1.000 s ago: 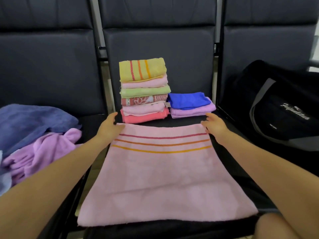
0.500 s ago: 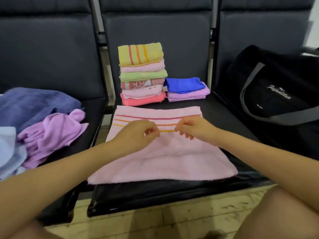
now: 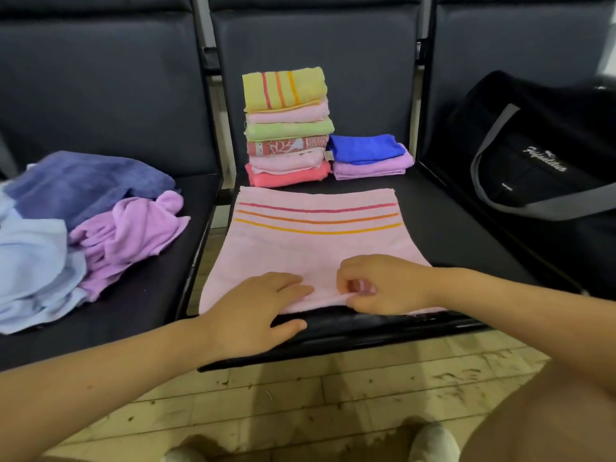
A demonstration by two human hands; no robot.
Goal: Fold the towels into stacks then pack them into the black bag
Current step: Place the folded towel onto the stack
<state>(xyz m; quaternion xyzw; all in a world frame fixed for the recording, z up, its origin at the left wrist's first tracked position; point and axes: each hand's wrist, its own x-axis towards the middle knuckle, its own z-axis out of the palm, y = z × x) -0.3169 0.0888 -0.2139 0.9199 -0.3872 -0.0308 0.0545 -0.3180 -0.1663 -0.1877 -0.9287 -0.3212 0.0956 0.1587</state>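
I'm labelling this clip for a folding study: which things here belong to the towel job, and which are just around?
Job:
- pink striped towel, left hand flat on it, right hand pinching its near edge
- tall folded stack
- short folded stack
- unfolded pile
- black bag

Just around:
- seats
- tiled floor

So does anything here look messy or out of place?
Only the heap of unfolded towels on the left seat: crumpled and waiting to be folded. The tall stack leans slightly but holds. The pink striped towel lies flat, its near edge pinched by the right hand.
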